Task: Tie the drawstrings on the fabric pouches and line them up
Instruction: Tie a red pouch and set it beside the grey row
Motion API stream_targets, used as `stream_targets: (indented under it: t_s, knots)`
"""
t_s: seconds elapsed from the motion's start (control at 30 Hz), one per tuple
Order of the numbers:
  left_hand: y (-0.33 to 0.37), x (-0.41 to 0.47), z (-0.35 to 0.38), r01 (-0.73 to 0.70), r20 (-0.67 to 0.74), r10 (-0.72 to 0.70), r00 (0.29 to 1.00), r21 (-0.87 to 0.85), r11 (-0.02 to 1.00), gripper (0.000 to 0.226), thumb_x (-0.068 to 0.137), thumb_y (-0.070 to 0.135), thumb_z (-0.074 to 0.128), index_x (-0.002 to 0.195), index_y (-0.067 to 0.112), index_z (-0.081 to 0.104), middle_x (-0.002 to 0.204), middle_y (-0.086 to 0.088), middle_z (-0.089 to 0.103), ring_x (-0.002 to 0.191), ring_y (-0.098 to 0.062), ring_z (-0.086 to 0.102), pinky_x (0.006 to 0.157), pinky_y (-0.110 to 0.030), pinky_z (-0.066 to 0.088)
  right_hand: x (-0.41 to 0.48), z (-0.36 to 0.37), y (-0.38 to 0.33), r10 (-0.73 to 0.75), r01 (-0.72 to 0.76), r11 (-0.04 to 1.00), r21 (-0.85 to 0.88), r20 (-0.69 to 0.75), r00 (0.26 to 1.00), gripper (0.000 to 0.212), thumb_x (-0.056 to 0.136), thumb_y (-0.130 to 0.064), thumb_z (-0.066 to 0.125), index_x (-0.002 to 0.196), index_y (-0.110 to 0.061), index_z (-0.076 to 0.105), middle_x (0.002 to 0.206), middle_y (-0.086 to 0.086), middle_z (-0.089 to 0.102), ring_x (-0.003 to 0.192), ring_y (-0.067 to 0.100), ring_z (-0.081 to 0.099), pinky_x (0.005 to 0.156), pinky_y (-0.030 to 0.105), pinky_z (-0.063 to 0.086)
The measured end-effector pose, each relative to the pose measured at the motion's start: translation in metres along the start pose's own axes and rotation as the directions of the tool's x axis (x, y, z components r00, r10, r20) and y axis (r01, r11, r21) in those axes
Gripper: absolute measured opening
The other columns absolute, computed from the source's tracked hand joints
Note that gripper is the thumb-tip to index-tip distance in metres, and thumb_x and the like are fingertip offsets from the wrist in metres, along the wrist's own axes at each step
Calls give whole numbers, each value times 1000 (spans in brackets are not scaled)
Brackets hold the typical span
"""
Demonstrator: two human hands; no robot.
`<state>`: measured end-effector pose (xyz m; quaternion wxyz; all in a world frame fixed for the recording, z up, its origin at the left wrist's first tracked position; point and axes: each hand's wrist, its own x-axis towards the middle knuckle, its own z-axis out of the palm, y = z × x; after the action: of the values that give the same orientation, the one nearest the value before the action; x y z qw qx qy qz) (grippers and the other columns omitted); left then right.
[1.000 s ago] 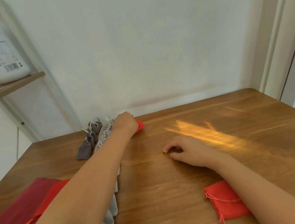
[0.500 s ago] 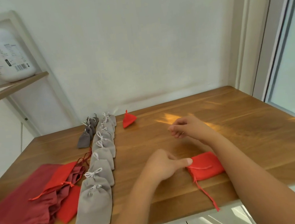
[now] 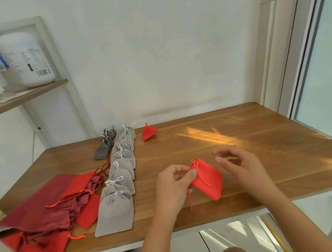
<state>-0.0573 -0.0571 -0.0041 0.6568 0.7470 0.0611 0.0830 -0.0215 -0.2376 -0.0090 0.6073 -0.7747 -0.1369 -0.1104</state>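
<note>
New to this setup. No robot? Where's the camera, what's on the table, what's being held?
There is no machine here. A person works with bare hands, and the one picture comes from a wide-angle camera worn on their head, looking forward and down. That is why both forearms enter from the bottom.

On the wooden table lie a row of light grey pouches with tied strings, a few dark grey pouches beside its far end, a far red pouch near the wall, and a loose red pile at the left.

The left hand pinches the neck of a red pouch. The right hand is beside it with fingers curled. It is blurred, so I cannot tell whether it grips a string.
</note>
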Motion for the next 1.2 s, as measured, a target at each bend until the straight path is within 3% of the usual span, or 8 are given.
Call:
stream_targets:
  t_s: [0.1,0.3,0.5,0.6,0.77,0.87,1.0,1.2]
  knots:
    - [3,-13,-14,-48,-86,45,995,-34,998,6,83,11,72,83,10,66,63,-2,68,48,-9,57,48,-20,46,-17,16,-16,-6,38,986,161,-191,982,14,83,-9,71,90,-21,72,82,-5,72,76,7,64,71,17,50]
    - [12,-30,-30,-165,-14,165,986,33,986,4,83,16,73,83,17,68,73,3,73,70,-6,67,68,-21,53,-40,47,-54,15,-37,982,184,117,993,29,67,-20,83,94,-24,74,85,-5,75,80,10,70,75,19,55]
    - [19,-46,-49,-235,69,233,970,27,972,24,90,5,61,87,24,74,83,10,75,84,0,68,75,-10,47,-40,53,-54,-4,-30,984,178,188,982,21,82,-5,71,92,-23,76,77,-3,75,69,4,66,66,16,48]
    - [17,-50,-63,-233,60,228,972,93,968,25,88,6,65,90,29,74,87,12,75,87,-1,68,76,-12,50,-39,43,-53,-31,-1,991,134,240,970,16,89,-9,64,90,-18,77,61,-2,64,59,4,55,59,17,44]
    - [15,-51,-82,-183,18,186,982,306,935,27,90,5,63,106,25,71,99,20,68,97,10,60,85,-3,43,-36,25,-56,-36,16,996,85,245,969,33,95,-26,51,71,-9,66,53,-8,43,55,7,39,57,17,35]
    - [17,-50,-89,-186,19,193,981,374,908,16,88,13,67,97,22,76,89,17,72,88,7,63,77,-2,43,-34,24,-55,4,-31,990,139,187,982,39,89,-39,52,66,-8,58,52,-7,43,55,9,38,60,20,35]
    - [22,-52,-97,-179,19,189,982,428,886,14,85,25,70,74,20,77,66,8,71,56,0,54,61,-13,42,-30,22,-49,44,-113,923,368,191,981,33,89,-34,50,72,-7,61,62,-1,51,59,11,43,61,20,39]
    - [21,-53,-112,-158,112,122,986,414,896,25,93,8,58,94,30,71,78,10,74,62,3,59,61,-11,45,-23,20,-31,83,-151,875,460,165,983,25,93,-22,53,96,-8,73,73,-1,56,67,8,48,64,17,43]
